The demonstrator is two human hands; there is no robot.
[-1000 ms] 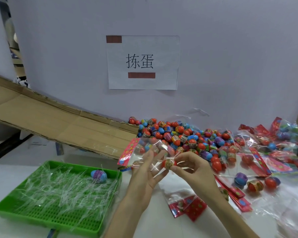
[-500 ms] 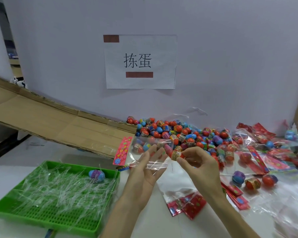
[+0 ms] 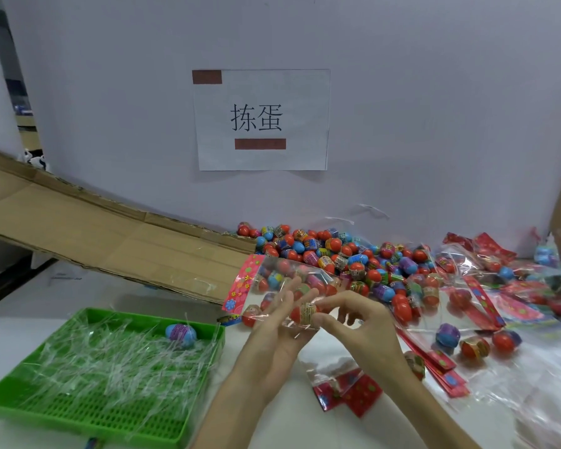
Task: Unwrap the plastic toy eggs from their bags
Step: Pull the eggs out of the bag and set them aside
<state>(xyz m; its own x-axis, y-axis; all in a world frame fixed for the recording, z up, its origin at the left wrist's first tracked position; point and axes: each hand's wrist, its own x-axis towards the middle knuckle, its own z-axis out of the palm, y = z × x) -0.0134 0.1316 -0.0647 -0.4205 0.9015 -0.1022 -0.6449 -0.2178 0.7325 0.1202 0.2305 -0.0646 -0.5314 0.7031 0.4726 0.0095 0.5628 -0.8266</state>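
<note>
Both hands meet at mid-frame: the right hand pinches a red egg between thumb and fingertips, while the left hand lies straight-fingered against it, with a clear wrapper draped over the fingers. At lower left, a green tray holds plastic strips and a blue-purple egg. Behind the hands lies a pile of eggs.

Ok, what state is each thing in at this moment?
red egg, pinched by the right hand, clear film clinging beneath it.
left hand, fingers straight, behind the red egg and clear film.
right hand, thumb and forefinger curled on the red egg.
green tray, holds clear plastic strips and one blue-purple egg.
egg pile, loose, unbagged, by the wall.
clear bag, eggs inside, lying behind the hands.
</note>
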